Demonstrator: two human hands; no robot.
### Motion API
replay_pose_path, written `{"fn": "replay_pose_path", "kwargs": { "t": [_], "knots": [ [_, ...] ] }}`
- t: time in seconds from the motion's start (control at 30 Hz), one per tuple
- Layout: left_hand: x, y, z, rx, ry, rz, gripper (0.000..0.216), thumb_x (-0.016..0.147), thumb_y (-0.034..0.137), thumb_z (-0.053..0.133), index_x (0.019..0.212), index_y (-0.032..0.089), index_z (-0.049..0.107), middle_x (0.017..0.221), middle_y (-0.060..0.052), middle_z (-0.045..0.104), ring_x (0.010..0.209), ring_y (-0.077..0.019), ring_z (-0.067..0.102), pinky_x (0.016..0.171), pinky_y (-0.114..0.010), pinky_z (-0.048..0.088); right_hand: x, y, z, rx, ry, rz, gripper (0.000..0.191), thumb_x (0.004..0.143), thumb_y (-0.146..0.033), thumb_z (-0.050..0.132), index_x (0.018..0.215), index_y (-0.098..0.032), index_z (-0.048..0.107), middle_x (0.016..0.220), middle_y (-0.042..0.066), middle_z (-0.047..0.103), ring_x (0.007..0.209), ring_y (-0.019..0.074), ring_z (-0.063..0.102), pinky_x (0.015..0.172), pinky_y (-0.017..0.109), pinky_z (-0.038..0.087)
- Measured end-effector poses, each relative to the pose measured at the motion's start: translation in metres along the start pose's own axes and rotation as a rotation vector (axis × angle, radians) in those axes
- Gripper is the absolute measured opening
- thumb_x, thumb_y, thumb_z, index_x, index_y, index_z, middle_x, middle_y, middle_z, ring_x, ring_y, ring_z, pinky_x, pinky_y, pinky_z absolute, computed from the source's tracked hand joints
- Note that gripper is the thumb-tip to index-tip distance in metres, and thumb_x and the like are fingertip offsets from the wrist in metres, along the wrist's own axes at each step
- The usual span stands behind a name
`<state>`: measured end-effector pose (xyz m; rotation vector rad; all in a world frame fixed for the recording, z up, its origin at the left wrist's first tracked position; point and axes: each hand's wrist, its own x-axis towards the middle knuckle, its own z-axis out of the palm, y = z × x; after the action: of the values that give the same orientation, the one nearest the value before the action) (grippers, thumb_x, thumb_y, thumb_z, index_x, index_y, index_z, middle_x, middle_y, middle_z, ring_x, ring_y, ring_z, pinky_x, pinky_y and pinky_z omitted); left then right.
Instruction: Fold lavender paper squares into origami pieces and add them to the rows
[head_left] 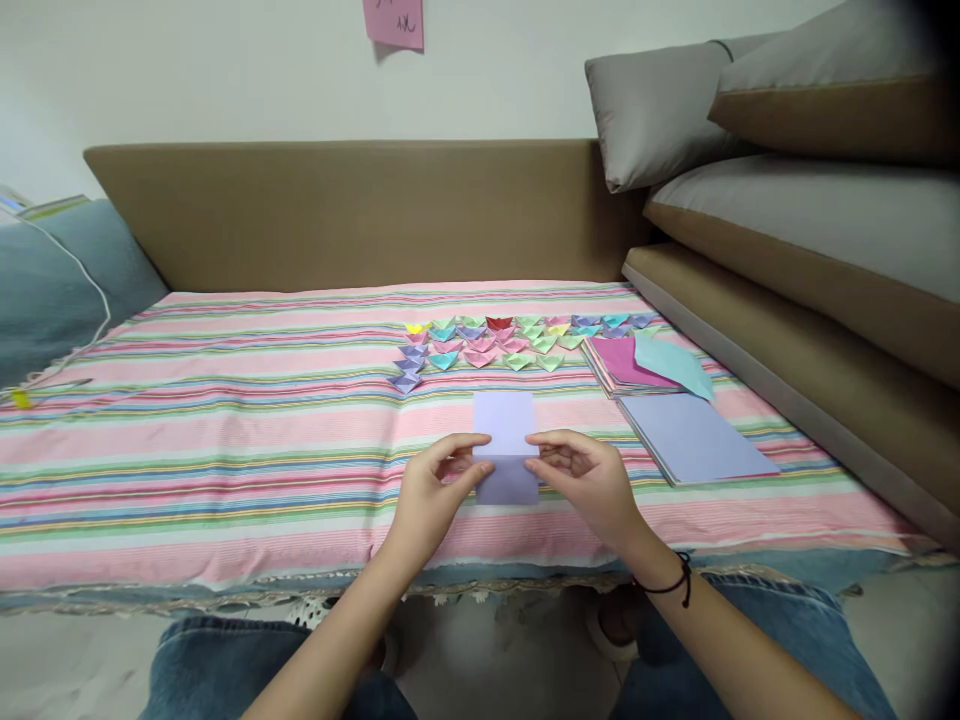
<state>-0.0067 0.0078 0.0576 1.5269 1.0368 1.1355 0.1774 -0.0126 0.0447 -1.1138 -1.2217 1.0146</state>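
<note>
A pale purple sheet of paper (pixel 505 418) with a crease across its middle is held up in front of me. My left hand (pixel 448 470) pinches its left edge near the crease between thumb and forefinger. On the opposite edge, my right hand (pixel 577 470) grips it the same way. The lower half of the sheet looks darker than the upper half. Beyond it, rows of small folded paper boats (pixel 480 357) in several colours stand on the striped cloth (pixel 300 430).
To the right lie a stack of lavender paper (pixel 697 440) and another stack topped by a magenta sheet (pixel 626 360) and a light blue sheet (pixel 675 365). Grey and brown cushions (pixel 810 240) are piled at the right. A white cable (pixel 94 285) runs down at the left.
</note>
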Motion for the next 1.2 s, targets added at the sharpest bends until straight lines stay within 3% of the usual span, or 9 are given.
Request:
{"fn": "replay_pose_path", "kwargs": {
  "t": [0.1,0.27,0.43,0.6,0.7,0.8,0.87,1.0,1.2],
  "knots": [
    [0.0,-0.001,0.003,-0.146,0.002,-0.092,0.028,0.067,0.026,0.071,0.093,0.016,0.065,0.067,0.001,0.055,0.059,-0.0091,0.051,0.054,-0.02,0.044,-0.001,-0.003,0.002,0.018,0.002,-0.059,0.035,0.068,-0.028,0.072,0.1,-0.02,0.06,0.074,0.002,0.063,0.069,0.0162,0.062,0.063,0.029,0.053],
    [0.001,0.0,0.003,-0.318,-0.004,-0.134,0.043,0.065,0.024,0.073,0.104,0.02,0.054,0.074,0.001,0.059,0.067,-0.0104,0.055,0.062,-0.022,0.046,-0.003,-0.008,0.002,0.06,-0.012,-0.094,0.046,0.069,-0.026,0.072,0.106,-0.024,0.046,0.079,0.001,0.067,0.07,0.0157,0.063,0.066,0.03,0.053],
    [0.001,-0.002,0.003,-0.345,-0.038,-0.168,0.03,0.067,0.025,0.072,0.089,0.018,0.054,0.071,0.002,0.056,0.061,-0.0079,0.051,0.054,-0.018,0.04,-0.005,-0.01,0.001,0.073,-0.067,-0.107,0.046,0.068,-0.024,0.072,0.104,-0.025,0.044,0.086,0.003,0.069,0.072,0.0164,0.063,0.067,0.031,0.052],
    [0.0,0.0,0.006,-0.388,-0.006,-0.172,0.038,0.066,0.026,0.072,0.089,0.023,0.042,0.071,0.004,0.063,0.062,-0.0104,0.056,0.062,-0.023,0.044,-0.006,-0.008,0.001,0.026,-0.035,-0.106,0.041,0.07,-0.023,0.07,0.103,-0.026,0.046,0.082,0.001,0.068,0.07,0.0154,0.063,0.069,0.031,0.052],
    [0.0,-0.001,0.004,-0.217,0.021,-0.093,0.031,0.068,0.025,0.071,0.09,0.022,0.049,0.068,0.003,0.064,0.062,-0.0118,0.057,0.063,-0.024,0.044,-0.003,-0.006,-0.002,-0.099,0.014,-0.206,0.029,0.073,-0.02,0.066,0.099,-0.025,0.055,0.08,0.002,0.067,0.074,0.0168,0.063,0.071,0.033,0.052],
    [-0.001,-0.006,0.0,0.094,0.009,0.086,0.006,0.073,0.021,0.065,0.077,0.019,0.063,0.073,-0.002,0.067,0.069,-0.0155,0.059,0.061,-0.025,0.043,0.001,-0.001,-0.007,-0.284,0.002,-0.413,0.009,0.076,-0.015,0.061,0.077,-0.023,0.065,0.078,0.004,0.068,0.078,0.0195,0.062,0.074,0.036,0.05],
    [-0.003,-0.013,-0.002,0.24,-0.046,0.234,0.011,0.077,0.016,0.057,0.074,0.019,0.067,0.082,-0.005,0.069,0.079,-0.0189,0.062,0.067,-0.029,0.045,0.003,0.004,-0.01,-0.366,-0.023,-0.491,0.015,0.076,-0.013,0.058,0.07,-0.024,0.067,0.078,0.004,0.069,0.079,0.0202,0.062,0.074,0.038,0.049],
    [-0.014,-0.032,-0.004,0.518,-0.216,0.475,0.029,0.083,0.01,0.042,0.091,0.022,0.067,0.094,-0.006,0.069,0.086,-0.019,0.059,0.076,-0.035,0.047,0.002,0.024,-0.019,-0.472,-0.132,-0.526,0.02,0.079,-0.013,0.054,0.074,-0.025,0.068,0.084,0.004,0.07,0.081,0.0202,0.062,0.075,0.039,0.05],
    [-0.037,-0.05,-0.008,0.84,-0.41,0.532,0.031,0.086,0.014,0.045,0.112,0.021,0.06,0.111,-0.009,0.065,0.097,-0.0237,0.054,0.08,-0.039,0.045,-0.013,0.044,-0.035,-0.658,-0.41,-0.511,0.031,0.08,-0.006,0.047,0.091,-0.027,0.067,0.093,0.004,0.07,0.097,0.0223,0.058,0.084,0.044,0.047]
  ]
}}
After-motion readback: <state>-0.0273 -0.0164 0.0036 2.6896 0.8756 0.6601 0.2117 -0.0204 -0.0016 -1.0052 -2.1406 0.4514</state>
